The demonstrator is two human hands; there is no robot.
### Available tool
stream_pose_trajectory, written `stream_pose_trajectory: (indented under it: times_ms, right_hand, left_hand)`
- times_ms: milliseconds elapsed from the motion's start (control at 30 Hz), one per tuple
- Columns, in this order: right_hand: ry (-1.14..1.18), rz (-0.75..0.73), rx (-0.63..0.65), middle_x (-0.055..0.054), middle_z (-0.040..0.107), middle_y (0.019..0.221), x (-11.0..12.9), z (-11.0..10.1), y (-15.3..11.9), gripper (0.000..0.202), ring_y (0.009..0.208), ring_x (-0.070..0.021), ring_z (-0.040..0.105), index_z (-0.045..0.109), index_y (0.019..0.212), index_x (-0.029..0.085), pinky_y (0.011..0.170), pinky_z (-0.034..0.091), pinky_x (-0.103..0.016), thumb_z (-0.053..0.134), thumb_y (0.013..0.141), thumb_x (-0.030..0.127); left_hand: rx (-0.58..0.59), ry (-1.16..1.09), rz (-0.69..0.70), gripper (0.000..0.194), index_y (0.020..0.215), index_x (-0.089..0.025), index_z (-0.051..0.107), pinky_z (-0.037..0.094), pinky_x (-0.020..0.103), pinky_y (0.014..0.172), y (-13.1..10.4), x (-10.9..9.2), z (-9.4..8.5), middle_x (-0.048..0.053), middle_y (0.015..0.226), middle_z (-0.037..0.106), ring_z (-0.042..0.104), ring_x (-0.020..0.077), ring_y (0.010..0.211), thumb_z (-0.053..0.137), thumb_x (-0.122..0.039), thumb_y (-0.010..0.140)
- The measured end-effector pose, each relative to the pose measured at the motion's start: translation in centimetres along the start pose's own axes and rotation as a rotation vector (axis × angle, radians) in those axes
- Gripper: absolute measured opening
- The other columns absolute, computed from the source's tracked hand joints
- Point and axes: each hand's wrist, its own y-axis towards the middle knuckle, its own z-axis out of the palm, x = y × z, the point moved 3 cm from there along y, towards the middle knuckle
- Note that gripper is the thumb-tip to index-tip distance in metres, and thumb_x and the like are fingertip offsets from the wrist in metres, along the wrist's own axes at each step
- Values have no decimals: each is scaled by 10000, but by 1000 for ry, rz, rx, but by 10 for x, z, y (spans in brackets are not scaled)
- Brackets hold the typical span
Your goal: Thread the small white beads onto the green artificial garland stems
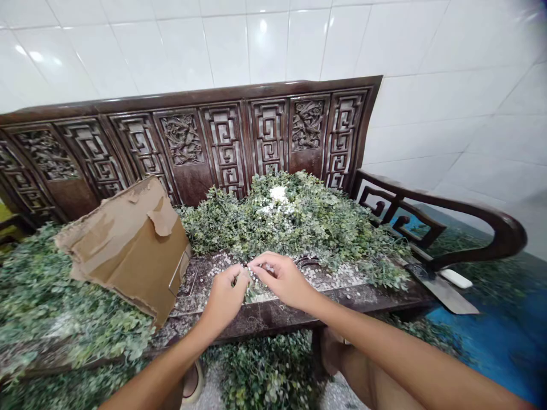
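Note:
My left hand point(228, 292) is closed around a small green leafy sprig point(250, 292), mostly covered by the fingers. Thumb and forefinger of my right hand point(282, 280) pinch at the top of the sprig, touching or nearly touching the left fingertips; what they grip is too small to make out. Both hands are above the front of a dark wooden bench point(273, 316). Small white pieces point(342, 278) lie scattered over its seat. Behind the hands is a big heap of green leafy sprigs point(316, 213), with a pile of white pieces point(278, 195) on top.
A torn cardboard box piece point(141, 250) leans at the left, among more greenery point(85, 324). The carved backrest point(183, 139) stands behind, and a curved armrest point(491, 222) at the right. A white oblong object point(456, 278) sits by the armrest. Foliage point(269, 370) lies below the bench.

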Motion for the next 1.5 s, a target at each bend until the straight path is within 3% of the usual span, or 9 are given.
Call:
stream_pose_trajectory:
  times_ms: [333,1100,1500]
  right_hand:
    - [-24,-12,5,-33,676,845,0,2,-1,145,784,-162,619,698,884,194,733,490,-293,555,880,174]
    - [-59,-34,-36,-15,633,798,1,3,-1,141,669,-125,543,691,874,191,582,419,-234,558,863,148]
    - [-102,-24,-42,-14,624,783,5,4,-2,151,669,-127,543,685,863,179,590,413,-235,553,844,108]
  left_hand:
    - [28,-9,15,288,599,-190,459,295,227,548,0,-1,1,-50,566,363,362,124,577,391,-345,832]
    - [-51,-31,24,295,654,-182,540,357,232,580,-5,2,5,-34,601,496,455,137,604,399,-333,864]
    - [-49,-30,34,293,643,-184,536,367,228,579,-4,2,3,-34,596,517,467,137,600,412,-341,857]
